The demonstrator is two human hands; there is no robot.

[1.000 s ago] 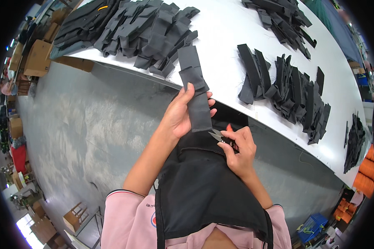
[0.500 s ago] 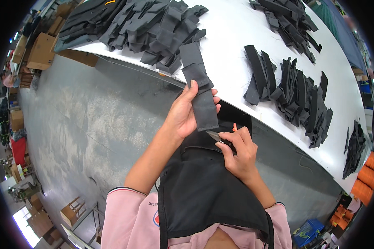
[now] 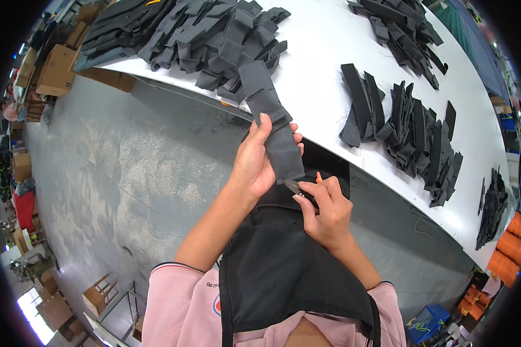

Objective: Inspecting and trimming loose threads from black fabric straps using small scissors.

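Observation:
My left hand [image 3: 253, 162] is closed on a dark grey fabric strip [image 3: 285, 153], its thumb on top and fingertips showing past the far edge. The strip is folded or layered near the thumb, and its upper end reaches over the table edge toward a heap of similar pieces [image 3: 214, 43]. In my right hand [image 3: 331, 215] is a pair of thread snips [image 3: 291, 185], pinched between thumb and fingers. Their pointed blades touch or nearly touch the strip's lower end. Whether a thread lies between the blades is too small to tell.
A white table [image 3: 312, 52] runs diagonally across the far side. On it lie dark strips [image 3: 417, 130] in several bunches and folded dark fabric [image 3: 118, 29] at far left. Orange spools [image 3: 506, 246] stand beyond its right end. Cardboard boxes [image 3: 56, 69] line the left.
My right hand has moved left and slightly up, bringing the snips to the strip's lower end. The strip's upper part has shifted left in my left hand.

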